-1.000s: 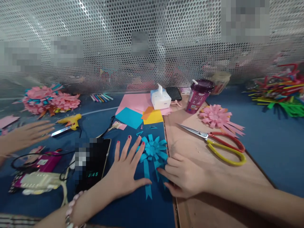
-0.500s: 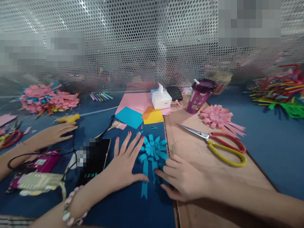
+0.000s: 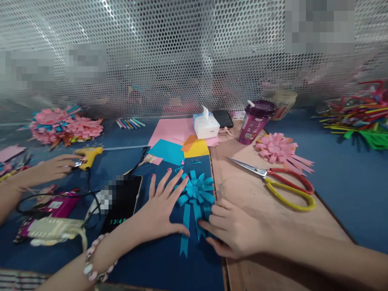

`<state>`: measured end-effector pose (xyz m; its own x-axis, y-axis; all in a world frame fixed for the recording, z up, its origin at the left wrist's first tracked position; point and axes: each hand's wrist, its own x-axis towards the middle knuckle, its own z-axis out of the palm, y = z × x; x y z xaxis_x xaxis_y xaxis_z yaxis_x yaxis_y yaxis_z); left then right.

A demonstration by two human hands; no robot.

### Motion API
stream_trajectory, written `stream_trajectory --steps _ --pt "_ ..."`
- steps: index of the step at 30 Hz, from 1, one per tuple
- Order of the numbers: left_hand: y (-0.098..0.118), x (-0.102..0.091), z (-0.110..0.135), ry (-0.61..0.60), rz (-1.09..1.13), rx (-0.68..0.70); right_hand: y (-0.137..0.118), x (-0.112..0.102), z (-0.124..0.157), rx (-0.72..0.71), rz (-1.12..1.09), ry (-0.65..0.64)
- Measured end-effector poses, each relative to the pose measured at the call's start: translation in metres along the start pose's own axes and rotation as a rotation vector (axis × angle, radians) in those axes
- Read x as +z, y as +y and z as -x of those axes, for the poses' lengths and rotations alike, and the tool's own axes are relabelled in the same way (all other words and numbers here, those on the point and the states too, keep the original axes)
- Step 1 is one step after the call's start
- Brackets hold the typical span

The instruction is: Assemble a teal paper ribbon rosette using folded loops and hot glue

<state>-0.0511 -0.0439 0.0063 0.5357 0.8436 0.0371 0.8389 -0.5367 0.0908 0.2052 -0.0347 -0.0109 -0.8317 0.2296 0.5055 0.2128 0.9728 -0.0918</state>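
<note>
A blue paper rosette [image 3: 195, 189] with forked tail strips lies between my hands on the blue table. My left hand [image 3: 162, 208] is open, fingers spread, at the rosette's left side. Its index fingertip meets the outer loops and its thumb reaches the left tail strip [image 3: 184, 232]. On the other side, my right hand [image 3: 232, 226] rests with most fingers loosely curled. Its index finger points left onto the middle tail strip [image 3: 197, 212], thumb held apart below; part of a further strip is hidden under this hand.
At left, another person's hand [image 3: 56, 167] holds a yellow glue gun [image 3: 89, 157]. A phone [image 3: 123, 204] lies by my left forearm. Scissors [image 3: 266, 174], a pink paper rosette [image 3: 275, 148] and a purple cup [image 3: 253, 125] are at right. Tissues [image 3: 206, 126] and coloured paper [image 3: 168, 150] stand behind.
The other person's hand has taken hold of the glue gun and turned it more upright. My hands stay nearly in place; the rosette's tail strips have shifted slightly.
</note>
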Motion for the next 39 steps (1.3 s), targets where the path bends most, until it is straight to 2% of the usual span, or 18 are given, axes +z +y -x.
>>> stream_trajectory --steps 7,12,27,31,34,37,39 --pt "0.001 0.001 -0.001 0.026 0.015 -0.007 -0.001 -0.003 -0.001 0.006 0.067 -0.013" --pt "-0.001 0.004 -0.003 0.048 0.014 -0.011 0.0 -0.005 -0.003 -0.032 0.041 0.018" --pt "-0.002 0.013 -0.009 0.131 0.029 -0.065 0.001 -0.006 -0.003 -0.006 0.019 0.01" --pt "-0.001 0.01 -0.009 0.165 0.02 -0.108 -0.006 -0.008 0.002 0.008 0.126 0.075" --pt "-0.001 0.01 -0.007 0.151 0.018 -0.078 -0.019 -0.005 0.007 0.063 0.21 0.105" --pt "-0.003 0.012 -0.006 0.142 0.014 -0.06 -0.03 0.002 0.012 0.146 0.294 0.082" --pt "-0.004 0.013 -0.006 0.129 0.014 -0.064 -0.032 0.005 0.013 0.112 0.334 0.075"
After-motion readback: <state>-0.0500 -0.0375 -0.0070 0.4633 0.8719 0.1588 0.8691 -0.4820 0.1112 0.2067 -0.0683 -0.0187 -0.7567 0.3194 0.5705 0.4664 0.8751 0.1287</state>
